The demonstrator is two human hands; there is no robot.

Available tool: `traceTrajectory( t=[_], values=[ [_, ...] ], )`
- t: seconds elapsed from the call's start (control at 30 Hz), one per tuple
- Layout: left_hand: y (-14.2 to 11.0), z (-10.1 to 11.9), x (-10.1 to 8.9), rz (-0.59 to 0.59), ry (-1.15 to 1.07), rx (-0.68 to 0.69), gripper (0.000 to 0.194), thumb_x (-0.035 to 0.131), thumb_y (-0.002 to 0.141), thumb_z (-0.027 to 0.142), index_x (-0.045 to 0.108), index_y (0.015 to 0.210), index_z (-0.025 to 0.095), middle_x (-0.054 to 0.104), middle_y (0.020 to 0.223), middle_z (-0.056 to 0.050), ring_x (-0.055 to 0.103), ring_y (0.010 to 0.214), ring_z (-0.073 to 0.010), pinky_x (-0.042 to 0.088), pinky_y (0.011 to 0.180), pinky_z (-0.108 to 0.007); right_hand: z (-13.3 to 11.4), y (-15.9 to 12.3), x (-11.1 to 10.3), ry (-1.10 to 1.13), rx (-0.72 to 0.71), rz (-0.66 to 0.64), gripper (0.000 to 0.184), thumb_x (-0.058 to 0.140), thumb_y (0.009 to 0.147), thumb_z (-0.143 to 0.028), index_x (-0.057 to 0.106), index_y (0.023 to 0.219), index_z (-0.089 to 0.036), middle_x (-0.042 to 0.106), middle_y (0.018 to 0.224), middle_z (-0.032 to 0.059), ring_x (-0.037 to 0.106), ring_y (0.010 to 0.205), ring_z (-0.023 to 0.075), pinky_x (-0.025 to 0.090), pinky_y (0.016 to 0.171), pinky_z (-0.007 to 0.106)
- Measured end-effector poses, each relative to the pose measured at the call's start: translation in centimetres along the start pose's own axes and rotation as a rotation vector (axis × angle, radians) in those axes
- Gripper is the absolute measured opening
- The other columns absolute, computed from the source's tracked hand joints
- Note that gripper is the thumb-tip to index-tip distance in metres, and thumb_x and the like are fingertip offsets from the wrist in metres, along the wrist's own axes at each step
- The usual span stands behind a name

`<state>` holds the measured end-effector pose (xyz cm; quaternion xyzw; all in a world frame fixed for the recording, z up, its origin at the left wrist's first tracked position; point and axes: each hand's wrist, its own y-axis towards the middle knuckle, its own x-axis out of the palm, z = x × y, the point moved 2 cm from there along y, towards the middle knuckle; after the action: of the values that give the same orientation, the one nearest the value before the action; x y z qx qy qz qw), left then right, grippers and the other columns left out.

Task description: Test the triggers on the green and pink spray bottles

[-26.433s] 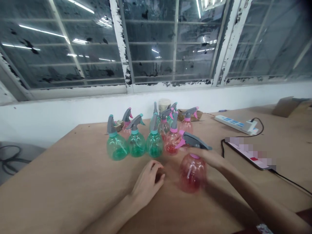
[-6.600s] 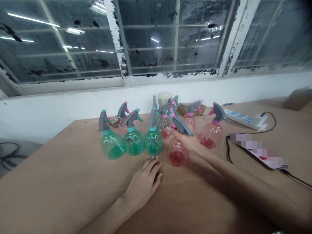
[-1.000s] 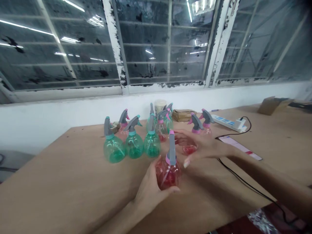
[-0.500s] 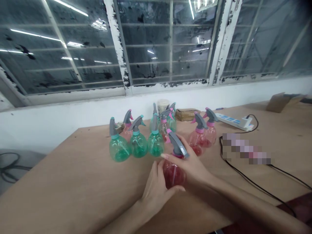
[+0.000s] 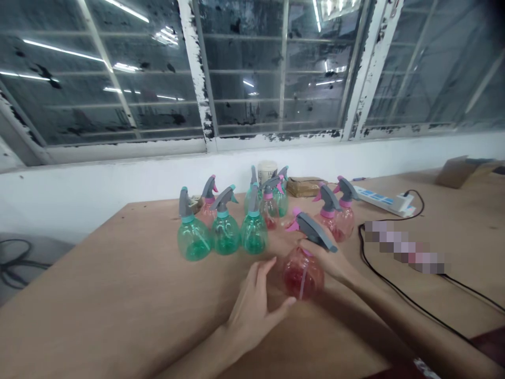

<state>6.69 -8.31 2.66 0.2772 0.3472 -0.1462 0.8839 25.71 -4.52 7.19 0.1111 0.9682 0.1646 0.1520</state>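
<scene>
A transparent red spray bottle (image 5: 303,279) with a grey-and-pink trigger head tilts over the table. My right hand (image 5: 333,258) grips it around the neck from behind, most of its fingers hidden by the bottle. Just left of the bottle, my left hand (image 5: 252,302) is open, thumb and fingers apart and holding nothing. Several green spray bottles stand beyond the hands, among them a green bottle (image 5: 253,234) nearest the red one. A pink bottle (image 5: 344,221) and its neighbour stand behind my right forearm.
Along the back are a paper cup (image 5: 267,169), a brown package (image 5: 307,186) and a white power strip (image 5: 384,201). Black cable (image 5: 390,280) crosses the right side near a blurred-out item (image 5: 404,247). A cardboard box (image 5: 453,171) stands far right, below the windows.
The red bottle has moved right in my right hand, and its head leans further right. My left hand has come off the bottle and opened. The view has shifted slightly.
</scene>
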Motion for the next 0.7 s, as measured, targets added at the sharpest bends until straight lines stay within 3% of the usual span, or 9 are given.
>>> traceTrajectory(
  t=[0.13,0.23,0.33,0.4,0.57,0.7],
  values=[
    [-0.1,-0.1,-0.1,-0.012,-0.003,-0.032,0.062,0.058,0.082,0.029,0.025,0.134,0.025,0.045,0.125,-0.01,0.047,0.117,-0.0254,0.039,0.099,-0.048,0.9,1.3,-0.6,0.007,-0.029,-0.033,0.032,0.055,0.068,-0.031,0.063,0.098,-0.023,0.06,0.077,-0.0005,0.058,0.076,0.0189,0.048,0.072,0.033],
    [-0.2,-0.2,-0.2,-0.02,-0.007,-0.05,0.061,0.059,0.081,0.029,0.027,0.133,0.025,0.045,0.125,-0.009,0.046,0.117,-0.0246,0.04,0.099,-0.046,1.1,2.6,-0.5,0.053,-0.059,-0.023,0.03,0.056,0.07,-0.036,0.063,0.097,-0.023,0.063,0.081,0.0002,0.059,0.082,0.0194,0.047,0.078,0.033],
    [-0.2,-0.3,-0.3,-0.027,-0.023,-0.071,0.054,0.055,0.085,0.032,0.028,0.132,0.025,0.046,0.125,-0.01,0.047,0.117,-0.0245,0.04,0.098,-0.046,0.9,3.5,-0.1,0.058,-0.067,-0.044,0.029,0.056,0.074,-0.043,0.064,0.093,-0.022,0.063,0.074,0.0003,0.059,0.073,0.0189,0.048,0.073,0.034],
    [-0.1,-0.3,-0.5,-0.025,-0.032,-0.098,0.047,0.048,0.089,0.035,0.03,0.132,0.026,0.046,0.126,-0.01,0.048,0.116,-0.0243,0.04,0.098,-0.046,0.6,3.7,0.1,0.071,-0.074,-0.071,0.028,0.056,0.075,-0.045,0.064,0.089,-0.022,0.063,0.069,0.0002,0.059,0.068,0.019,0.049,0.07,0.034],
    [0.2,-0.1,-0.9,-0.019,-0.025,-0.155,0.04,0.043,0.092,0.037,0.034,0.129,0.025,0.05,0.123,-0.009,0.05,0.114,-0.0246,0.04,0.097,-0.047,0.1,3.7,0.2,0.14,-0.119,-0.054,0.024,0.06,0.074,-0.045,0.064,0.086,-0.024,0.063,0.069,0.0004,0.061,0.08,0.0223,0.047,0.077,0.036],
    [0.3,-0.2,-1.0,-0.027,-0.03,-0.199,0.038,0.04,0.093,0.037,0.036,0.128,0.025,0.051,0.122,-0.009,0.05,0.112,-0.0247,0.04,0.097,-0.048,0.2,3.9,0.4,0.143,-0.125,-0.107,0.025,0.061,0.074,-0.047,0.062,0.081,-0.022,0.061,0.067,-0.0009,0.058,0.07,0.0189,0.046,0.07,0.033]
  ],
)
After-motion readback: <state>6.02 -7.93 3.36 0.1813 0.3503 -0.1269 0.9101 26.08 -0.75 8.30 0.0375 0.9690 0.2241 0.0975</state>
